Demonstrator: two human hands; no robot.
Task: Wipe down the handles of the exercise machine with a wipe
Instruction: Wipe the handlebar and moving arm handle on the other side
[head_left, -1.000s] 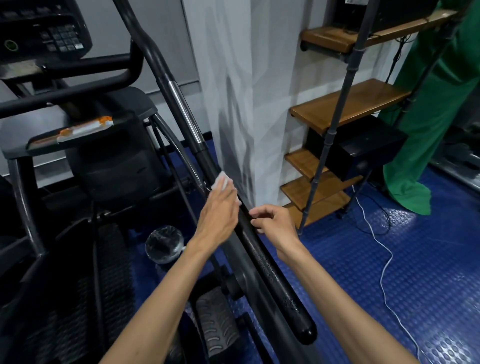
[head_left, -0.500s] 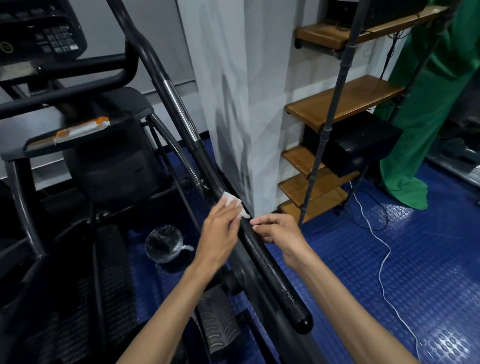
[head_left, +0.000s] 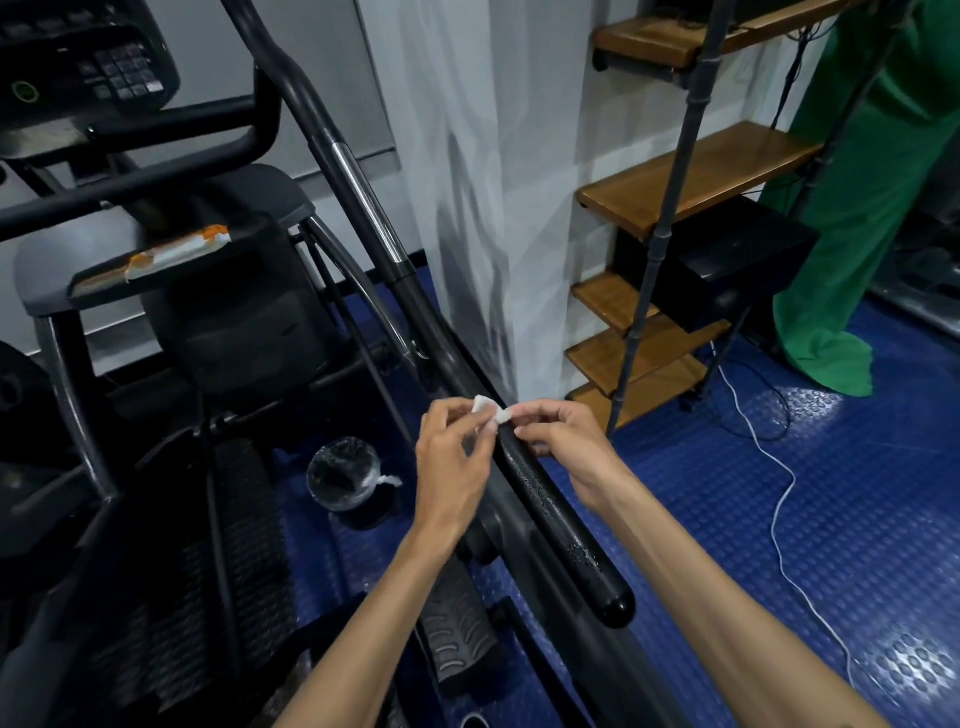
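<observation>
A long black handle of the exercise machine slants from upper left down to a rounded end at lower right; its lower stretch glistens with wet drops. A small crumpled white wipe is held just above the handle. My left hand pinches the wipe's left part from the handle's left side. My right hand pinches its right part from the other side. Both hands hover over the handle; whether the wipe touches it I cannot tell.
A packet of wipes lies on the machine's grey tray. A lined waste bin stands on the blue floor left of the handle. A white pillar, wooden shelves, a tripod leg, a white cable and a person in green are to the right.
The wipe slid down the handle with my left hand, then lifted off it. My right hand came in and now pinches the wipe too.
</observation>
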